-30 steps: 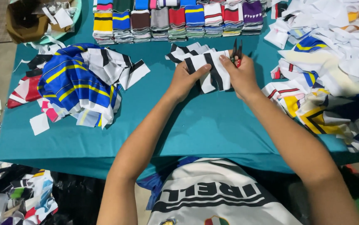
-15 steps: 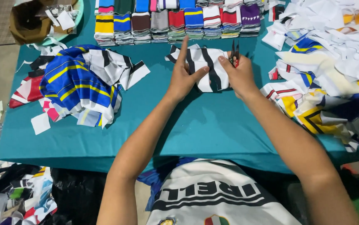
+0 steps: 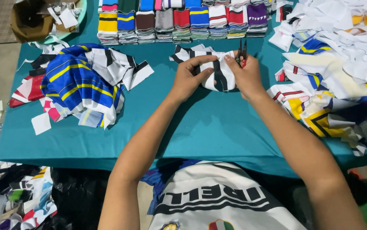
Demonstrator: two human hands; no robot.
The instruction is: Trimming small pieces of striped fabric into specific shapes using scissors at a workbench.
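Note:
A small black-and-white striped cloth piece [image 3: 217, 74] lies on the teal table [image 3: 200, 127], and both hands grip it. My left hand [image 3: 190, 76] pinches its left side with thumb and fingers. My right hand [image 3: 245, 76] holds its right edge and also carries small red-handled snips [image 3: 241, 53], blades pointing up and away. More striped black-and-white pieces [image 3: 187, 53] stick out behind the left hand.
A row of folded coloured cloth stacks [image 3: 179, 21] lines the far edge. A blue, yellow and white striped heap [image 3: 79, 85] lies at left, a big pile of white and mixed scraps [image 3: 341, 72] at right. A brown bag [image 3: 32, 19] sits at far left.
The cloth piece has been gathered and folded narrower between my hands. The left hand has closed onto it, from lying flat to pinching; the right hand keeps the snips.

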